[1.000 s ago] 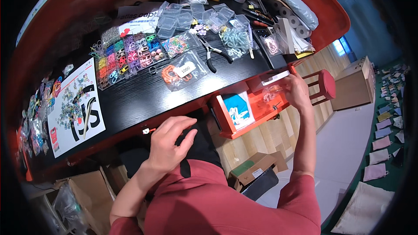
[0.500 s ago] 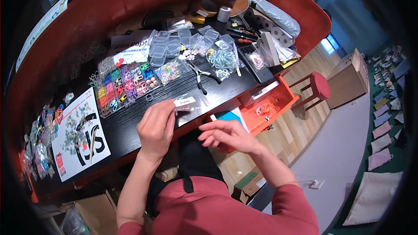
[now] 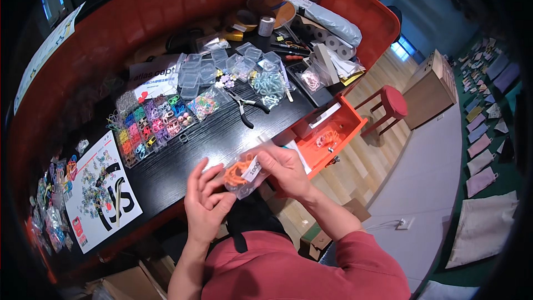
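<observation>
My right hand (image 3: 287, 171) pinches the upper part of a small clear plastic bag (image 3: 240, 174), which has orange loop-shaped pieces inside and a white label on it. The bag is over the table's front edge, tilted. My left hand (image 3: 206, 203) is at the bag's left side with fingers spread and curved; whether a fingertip touches the plastic I cannot tell. Beyond the bag, black-handled pliers (image 3: 245, 108) lie open on the black table (image 3: 211, 144). A divided clear box (image 3: 152, 128) of colorful clips is to their left.
A red drawer (image 3: 333, 147) stands pulled out on the right, with an orange bag inside. Clear small boxes (image 3: 197, 72) and a bag of pale green rings (image 3: 270, 86) are farther back. A white sheet (image 3: 94, 216) with small rings lies left; a red stool (image 3: 392, 101) stands right.
The bag has passed from my left hand to my right, and its orange contents now show. My left hand has lowered and opened. The view has shifted slightly.
</observation>
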A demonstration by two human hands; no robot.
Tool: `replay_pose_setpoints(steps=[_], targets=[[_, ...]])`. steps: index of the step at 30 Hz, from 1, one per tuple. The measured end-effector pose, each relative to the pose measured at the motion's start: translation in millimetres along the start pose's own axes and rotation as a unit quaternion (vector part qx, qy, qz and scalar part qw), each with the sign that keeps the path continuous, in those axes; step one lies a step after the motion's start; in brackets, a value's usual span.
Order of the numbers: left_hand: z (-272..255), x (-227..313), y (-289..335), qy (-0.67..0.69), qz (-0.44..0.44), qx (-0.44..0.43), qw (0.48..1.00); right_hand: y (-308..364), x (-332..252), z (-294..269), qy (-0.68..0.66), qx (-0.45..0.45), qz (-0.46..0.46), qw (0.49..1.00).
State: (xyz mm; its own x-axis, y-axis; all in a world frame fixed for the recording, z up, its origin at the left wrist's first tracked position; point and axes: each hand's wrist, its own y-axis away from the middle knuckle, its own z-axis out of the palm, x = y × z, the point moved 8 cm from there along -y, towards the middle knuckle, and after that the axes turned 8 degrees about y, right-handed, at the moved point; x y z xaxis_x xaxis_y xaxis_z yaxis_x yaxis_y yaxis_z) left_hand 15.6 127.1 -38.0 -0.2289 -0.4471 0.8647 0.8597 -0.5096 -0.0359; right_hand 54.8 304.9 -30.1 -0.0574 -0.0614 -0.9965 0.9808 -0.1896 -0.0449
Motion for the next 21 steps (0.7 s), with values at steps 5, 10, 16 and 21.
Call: replay_pose_setpoints(steps=[5, 10, 16, 21], targets=[[-10, -31, 7, -0.012, -0.060, 0.022, 0.998, 3, -4, -2, 0.154, 0.041, -0.106, 0.981], [2, -33, 9, -0.033, -0.084, -0.016, 0.996, 9, -4, -9, 0.123, 0.062, -0.067, 0.988], [2, -44, 9, -0.024, -0.108, -0.028, 0.993, 10, -17, 1, 0.250, 0.010, -0.150, 0.957], [1, -39, 6, -0.086, -0.091, -0.028, 0.992, 7, -22, 0, 0.213, 0.000, -0.150, 0.966]])
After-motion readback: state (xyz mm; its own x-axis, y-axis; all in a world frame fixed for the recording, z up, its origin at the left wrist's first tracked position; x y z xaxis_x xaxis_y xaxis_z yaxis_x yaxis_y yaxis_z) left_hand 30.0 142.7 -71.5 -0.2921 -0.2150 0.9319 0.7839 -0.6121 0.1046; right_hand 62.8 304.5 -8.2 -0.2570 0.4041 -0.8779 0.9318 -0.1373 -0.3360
